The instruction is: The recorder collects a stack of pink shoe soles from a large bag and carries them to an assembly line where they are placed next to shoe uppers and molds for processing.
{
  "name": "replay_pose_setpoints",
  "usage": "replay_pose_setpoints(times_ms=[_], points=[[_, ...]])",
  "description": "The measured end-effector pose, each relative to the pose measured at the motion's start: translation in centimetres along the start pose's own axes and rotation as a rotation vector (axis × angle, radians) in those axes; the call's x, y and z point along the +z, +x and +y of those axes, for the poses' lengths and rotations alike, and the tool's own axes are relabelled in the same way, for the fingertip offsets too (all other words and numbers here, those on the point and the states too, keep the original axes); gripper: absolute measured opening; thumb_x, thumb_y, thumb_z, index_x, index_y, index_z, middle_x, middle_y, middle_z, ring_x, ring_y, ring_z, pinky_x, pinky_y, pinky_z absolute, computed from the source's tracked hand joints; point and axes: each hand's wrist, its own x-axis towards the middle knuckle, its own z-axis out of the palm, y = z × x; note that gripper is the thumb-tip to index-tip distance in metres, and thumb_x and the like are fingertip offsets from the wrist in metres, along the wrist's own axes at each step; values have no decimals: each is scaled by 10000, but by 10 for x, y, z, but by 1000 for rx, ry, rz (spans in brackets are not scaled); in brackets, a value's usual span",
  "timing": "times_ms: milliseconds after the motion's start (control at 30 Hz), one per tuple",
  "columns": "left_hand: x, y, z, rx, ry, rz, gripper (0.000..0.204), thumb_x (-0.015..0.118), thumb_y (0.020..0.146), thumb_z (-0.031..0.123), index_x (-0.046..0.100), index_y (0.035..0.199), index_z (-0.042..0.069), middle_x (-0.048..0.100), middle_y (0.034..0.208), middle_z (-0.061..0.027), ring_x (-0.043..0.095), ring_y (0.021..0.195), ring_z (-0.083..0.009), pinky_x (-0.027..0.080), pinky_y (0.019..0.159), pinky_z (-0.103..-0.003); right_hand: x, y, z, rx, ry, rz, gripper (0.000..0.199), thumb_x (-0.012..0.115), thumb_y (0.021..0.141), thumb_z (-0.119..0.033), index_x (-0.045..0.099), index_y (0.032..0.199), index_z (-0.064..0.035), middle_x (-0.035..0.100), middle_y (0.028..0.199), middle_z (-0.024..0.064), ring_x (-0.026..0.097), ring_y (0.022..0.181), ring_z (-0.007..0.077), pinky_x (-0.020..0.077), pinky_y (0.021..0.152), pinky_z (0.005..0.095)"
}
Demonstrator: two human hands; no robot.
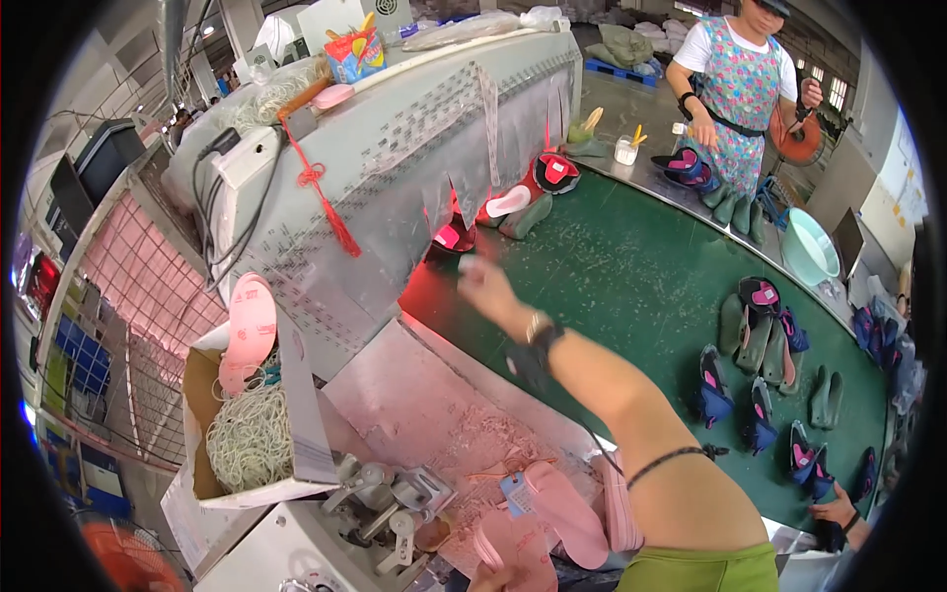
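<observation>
one cardboard box, two pink insoles, one basin

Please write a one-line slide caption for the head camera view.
Person's right hand reaches over green conveyor belt toward red-lit tunnel opening; left hand beside pink foam insoles.

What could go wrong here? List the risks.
The right hand reaches close to the red-lit opening of the grey machine, so it might get caught or scorched there. Shoe parts lie crowded on the green belt and could pile up. The left hand barely shows.
</observation>
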Motion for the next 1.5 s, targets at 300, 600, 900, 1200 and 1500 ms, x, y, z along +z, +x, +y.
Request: replay_pose_setpoints(times_ms=[300,600,900,1200,1500], points=[[-24,-2,-38,148,518,206,436,636,913,181,538,1282,-29,617,1177,-54,601,1047,-146,509,884,-323,-53,-400,-204,-67,-364,-566,339,541,989,-310,654,1060,2,671,1001,164,676,840,231,529,735,362],[30,-120,-2,38,-223,13,384,501,1004,284,557,1235,-17,685,1070,-137,682,1007,-261,558,844,-343,-42,-442,-167,342,-97,-319,330,674,847,-147,611,1147,-25,700,968,99,682,829,205,537,766,327],[23,-185,-46,-19,-261,85,470,411,997,364,532,1223,-30,644,1102,-160,651,1071,-335,548,904,-415,30,-353,-140,196,-262,-280,501,714,802,-211,539,1217,9,660,1065,168,661,929,264,515,769,371],[18,-174,-42,-30,-270,35,514,414,965,340,499,1255,-76,620,1178,-257,628,1119,-372,547,919,-422,-34,-362,-192,-341,-706,-128,376,654,870,-256,615,1170,-33,688,968,195,657,879,393,511,755,474],[16,-150,-44,-104,-355,30,513,420,933,316,517,1232,-89,646,1135,-256,639,1092,-393,546,914,-443,62,-329,-153,213,-316,-74,365,617,887,-345,708,938,5,693,810,219,701,753,353,533,724,429]])
